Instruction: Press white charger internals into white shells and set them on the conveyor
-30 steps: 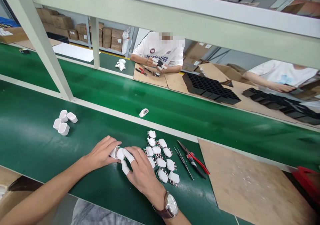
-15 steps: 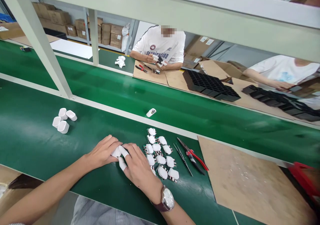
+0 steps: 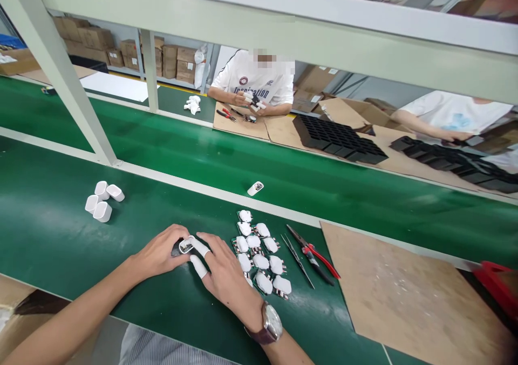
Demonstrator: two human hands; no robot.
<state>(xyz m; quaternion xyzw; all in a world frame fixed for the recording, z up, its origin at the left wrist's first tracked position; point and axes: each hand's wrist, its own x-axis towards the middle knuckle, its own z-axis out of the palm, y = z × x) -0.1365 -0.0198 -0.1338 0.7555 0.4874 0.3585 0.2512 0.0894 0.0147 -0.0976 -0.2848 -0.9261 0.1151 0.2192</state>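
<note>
My left hand [image 3: 164, 249] is closed around a small white plastic housing [image 3: 186, 244], its open end facing up with dark parts and metal contacts showing inside. A dark surface shows beside the housing, under my left fingers. White finger cots cover the thumb and index finger of my right hand [image 3: 224, 270]. Its index fingertip touches the housing's rim, and the thumb lies at the lower right side. Right of my hands lie several circuit boards [image 3: 261, 261] with white rounded tops, set in rows. Several empty white housings [image 3: 102, 211] stand together at the left.
Tweezers [image 3: 297, 261] and red-and-black pliers [image 3: 312, 252] lie right of the boards, beside a cardboard sheet [image 3: 408, 284]. Another filled housing [image 3: 255, 188] rests on the green belt [image 3: 194, 151] beyond the rail. Across it, two people work near black trays [image 3: 338, 138]. A slanted post [image 3: 76, 79] rises at left.
The held housing has turned, so its open end and the parts inside now show. My right fingers have spread slightly. The housing on the belt has moved right.
</note>
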